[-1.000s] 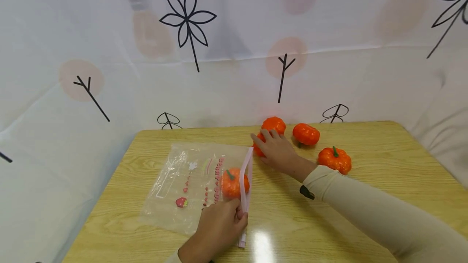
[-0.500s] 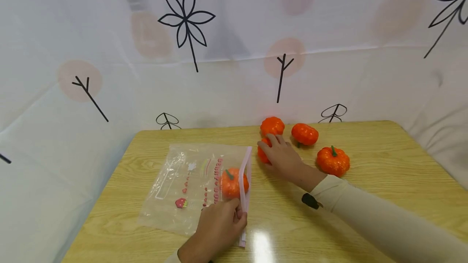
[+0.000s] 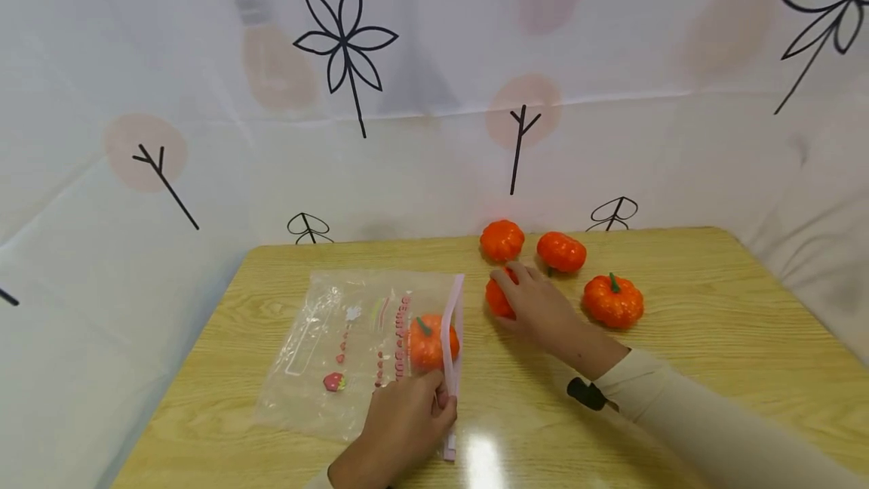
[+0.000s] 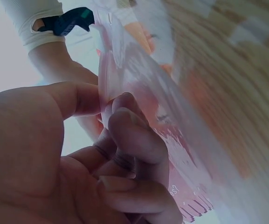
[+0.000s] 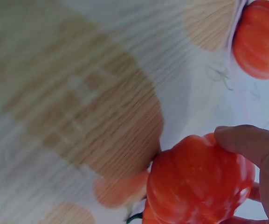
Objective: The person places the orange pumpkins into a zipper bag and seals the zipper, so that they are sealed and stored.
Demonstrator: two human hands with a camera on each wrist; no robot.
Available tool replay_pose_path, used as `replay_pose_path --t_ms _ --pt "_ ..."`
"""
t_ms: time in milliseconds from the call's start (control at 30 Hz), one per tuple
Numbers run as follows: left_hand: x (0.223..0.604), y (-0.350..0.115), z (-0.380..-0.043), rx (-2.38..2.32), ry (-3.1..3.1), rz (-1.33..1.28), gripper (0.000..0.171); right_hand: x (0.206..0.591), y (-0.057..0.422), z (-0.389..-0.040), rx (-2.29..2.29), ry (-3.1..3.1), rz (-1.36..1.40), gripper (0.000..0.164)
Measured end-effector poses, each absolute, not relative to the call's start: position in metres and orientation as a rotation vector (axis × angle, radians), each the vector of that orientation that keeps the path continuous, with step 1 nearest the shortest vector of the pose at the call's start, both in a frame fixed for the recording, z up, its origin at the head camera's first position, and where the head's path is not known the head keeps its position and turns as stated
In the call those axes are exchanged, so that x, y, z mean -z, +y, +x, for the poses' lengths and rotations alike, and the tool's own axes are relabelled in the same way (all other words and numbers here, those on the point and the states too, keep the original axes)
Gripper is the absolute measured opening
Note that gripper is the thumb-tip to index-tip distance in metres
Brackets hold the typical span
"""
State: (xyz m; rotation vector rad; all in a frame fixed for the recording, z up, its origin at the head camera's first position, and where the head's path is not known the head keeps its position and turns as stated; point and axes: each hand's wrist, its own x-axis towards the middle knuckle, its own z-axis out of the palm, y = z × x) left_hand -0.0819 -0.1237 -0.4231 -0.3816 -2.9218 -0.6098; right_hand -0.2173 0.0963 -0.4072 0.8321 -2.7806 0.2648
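Observation:
A clear zip bag (image 3: 305, 353) with a pink zip edge and strawberry print lies flat on the table. One orange toy pumpkin (image 3: 426, 342) sits inside it by the mouth. My left hand (image 3: 407, 417) pinches the bag's zip edge (image 4: 107, 70) between thumb and fingers. To the right of the bag's mouth, my right hand (image 3: 543, 312) grips another orange pumpkin (image 5: 197, 179), thumb on one side and fingers on the other. That pumpkin is partly hidden by the hand in the head view.
Behind the right hand stand two pumpkins, one at the back (image 3: 502, 240) and one tipped over (image 3: 561, 251). A third pumpkin (image 3: 613, 300) with a green stem sits farther right. A printed white cloth (image 3: 421, 164) hangs behind the wooden table (image 3: 720, 308).
My right hand has drawn its pumpkin toward me and slightly right, away from the pumpkin at the back. The left hand keeps its hold on the bag's edge.

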Motion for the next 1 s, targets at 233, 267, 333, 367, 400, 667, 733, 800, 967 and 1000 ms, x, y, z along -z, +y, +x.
replay_pose_path --t_ms 233,267,333,367,400,667,733,800,967,1000 --pt "0.423 -0.124 -0.081 0.603 -2.905 -0.393 0.025 0.41 0.1 -0.203 -0.464 -2.838 0.758 0.07" --pt "0.423 -0.124 -0.081 0.603 -2.905 -0.394 0.025 0.41 0.1 -0.201 -0.502 -2.842 0.752 0.07" --pt "0.423 -0.124 -0.081 0.601 -2.907 -0.395 0.025 0.41 0.101 -0.197 -0.566 -2.841 0.738 0.07" --pt "0.423 -0.124 -0.081 0.602 -2.909 -0.395 0.025 0.41 0.101 -0.195 -0.593 -2.834 0.735 0.069" --pt "0.423 -0.124 -0.081 0.603 -2.912 -0.395 0.025 0.41 0.102 -0.193 -0.611 -2.826 0.733 0.069" --pt "0.421 -0.124 -0.081 0.626 -2.937 -0.391 0.024 0.414 0.11 -0.184 -0.557 -2.795 0.735 0.069" --pt "0.421 -0.123 -0.081 0.626 -2.938 -0.391 0.024 0.415 0.112 -0.181 -0.548 -2.784 0.737 0.07" --pt "0.421 -0.124 -0.081 0.628 -2.939 -0.389 0.024 0.415 0.113 -0.178 -0.574 -2.779 0.739 0.07" --pt "0.421 -0.124 -0.081 0.629 -2.939 -0.391 0.024 0.416 0.111 -0.169 -0.706 -2.787 0.734 0.07" --pt "0.421 -0.124 -0.081 0.628 -2.937 -0.393 0.024 0.416 0.111 -0.167 -0.732 -2.786 0.734 0.07"
